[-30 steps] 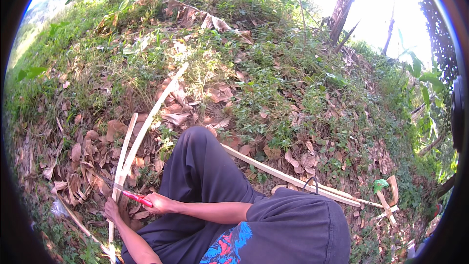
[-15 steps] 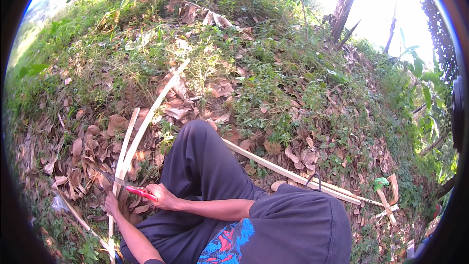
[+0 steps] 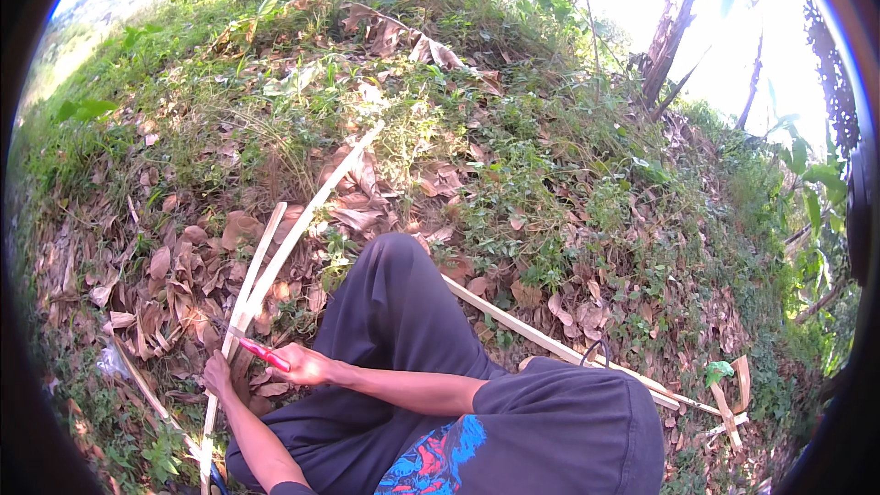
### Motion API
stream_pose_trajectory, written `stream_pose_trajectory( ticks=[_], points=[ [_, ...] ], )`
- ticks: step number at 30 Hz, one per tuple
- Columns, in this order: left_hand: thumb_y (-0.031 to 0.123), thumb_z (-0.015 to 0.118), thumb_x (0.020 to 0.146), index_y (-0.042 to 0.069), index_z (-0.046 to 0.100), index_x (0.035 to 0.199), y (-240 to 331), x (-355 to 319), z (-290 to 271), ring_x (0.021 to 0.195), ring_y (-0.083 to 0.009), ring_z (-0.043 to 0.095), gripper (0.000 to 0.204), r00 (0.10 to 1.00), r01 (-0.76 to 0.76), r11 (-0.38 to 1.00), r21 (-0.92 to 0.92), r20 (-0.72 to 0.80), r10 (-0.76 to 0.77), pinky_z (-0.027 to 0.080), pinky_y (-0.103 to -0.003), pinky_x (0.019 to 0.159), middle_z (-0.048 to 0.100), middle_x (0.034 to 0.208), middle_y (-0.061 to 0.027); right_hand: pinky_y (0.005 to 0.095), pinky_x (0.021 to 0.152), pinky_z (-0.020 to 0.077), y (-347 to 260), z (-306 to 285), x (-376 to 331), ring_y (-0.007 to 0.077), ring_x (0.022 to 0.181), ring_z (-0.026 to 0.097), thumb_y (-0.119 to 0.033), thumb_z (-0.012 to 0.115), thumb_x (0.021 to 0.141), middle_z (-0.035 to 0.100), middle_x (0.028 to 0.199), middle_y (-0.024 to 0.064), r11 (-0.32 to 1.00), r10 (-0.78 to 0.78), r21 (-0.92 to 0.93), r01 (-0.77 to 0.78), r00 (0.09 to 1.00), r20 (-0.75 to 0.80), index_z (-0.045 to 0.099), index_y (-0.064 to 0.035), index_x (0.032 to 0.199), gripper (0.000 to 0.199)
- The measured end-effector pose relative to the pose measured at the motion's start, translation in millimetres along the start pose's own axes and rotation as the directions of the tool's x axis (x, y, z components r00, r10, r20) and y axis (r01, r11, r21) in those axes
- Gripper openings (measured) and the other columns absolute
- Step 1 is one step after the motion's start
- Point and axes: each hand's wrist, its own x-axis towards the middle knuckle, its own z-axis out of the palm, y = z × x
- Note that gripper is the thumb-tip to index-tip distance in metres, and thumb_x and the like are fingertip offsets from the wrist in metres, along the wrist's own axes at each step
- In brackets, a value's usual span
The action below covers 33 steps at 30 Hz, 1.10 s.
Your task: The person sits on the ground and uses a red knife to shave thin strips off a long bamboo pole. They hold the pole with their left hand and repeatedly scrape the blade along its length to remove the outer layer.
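My right hand point(image 3: 307, 366) is wrapped around the red handle of a knife point(image 3: 266, 355). Its dark blade lies across a long pale strip of wood or bamboo point(image 3: 220, 385), left of my bent knee. Just below the blade, my left hand point(image 3: 218, 375) grips that strip, its fingers closed. From near the blade, a second pale strip point(image 3: 316, 203) runs up and to the right, so the two spread in a narrow V. Whether they are joined at the blade I cannot tell.
More pale strips point(image 3: 522, 330) lie to the right of my knee. Beyond them is a wooden-handled tool with green wrapping point(image 3: 720, 371). Another thin strip point(image 3: 147, 388) and crumpled clear plastic point(image 3: 112, 362) lie left. Dry leaves and weeds cover the slope; tree trunks point(image 3: 672, 27) stand upper right.
The view has shifted, so the ground appears further right and slightly lower. The knife handle slopes more steeply. Both hands keep their grips, and a bit of blue shows beside the strip's lower end.
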Motion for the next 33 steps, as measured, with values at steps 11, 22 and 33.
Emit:
stream_pose_trajectory(
  ticks=[11, 22, 33],
  points=[
    [0.048, 0.034, 0.096, 0.000, 0.074, 0.088, 14, -10, -4, 0.087, -0.0451, 0.068, 0.063, 0.994, 0.092, 0.996, 0.010, -0.061, -0.091, 0.050, -0.055, 0.081, 0.070, 0.094, -0.0258, 0.0347, 0.048, 0.0362, -23, -14, 8, 0.0083, 0.050, 0.043, -0.015, 0.060, 0.086, 0.044, 0.052, 0.0025, 0.970, 0.193, 0.162, -0.182, 0.979, -0.058, 0.045, -0.0021, 0.065, 0.029],
    [0.036, 0.035, 0.098, 0.005, 0.073, 0.082, 25, -28, -11, 0.085, -0.0389, 0.070, 0.052, 0.988, -0.041, 0.987, 0.156, -0.139, 0.063, 0.052, -0.055, 0.073, 0.072, 0.092, -0.0189, 0.0372, 0.048, 0.0337, -28, -12, 1, 0.0110, 0.050, 0.037, -0.015, 0.059, 0.082, 0.036, 0.052, 0.0047, 0.966, 0.220, 0.159, -0.202, 0.970, -0.106, 0.041, -0.0010, 0.063, 0.030],
    [0.041, 0.033, 0.100, 0.001, 0.073, 0.084, 5, -16, -14, 0.091, -0.0416, 0.069, 0.058, 0.994, 0.079, 0.995, 0.055, -0.076, -0.075, 0.051, -0.056, 0.080, 0.072, 0.095, -0.0226, 0.0401, 0.052, 0.0406, -64, -12, 5, 0.0146, 0.049, 0.049, -0.015, 0.055, 0.083, 0.047, 0.052, 0.0083, 0.953, 0.291, 0.084, -0.290, 0.957, 0.010, 0.046, -0.0012, 0.065, 0.024]
  ],
)
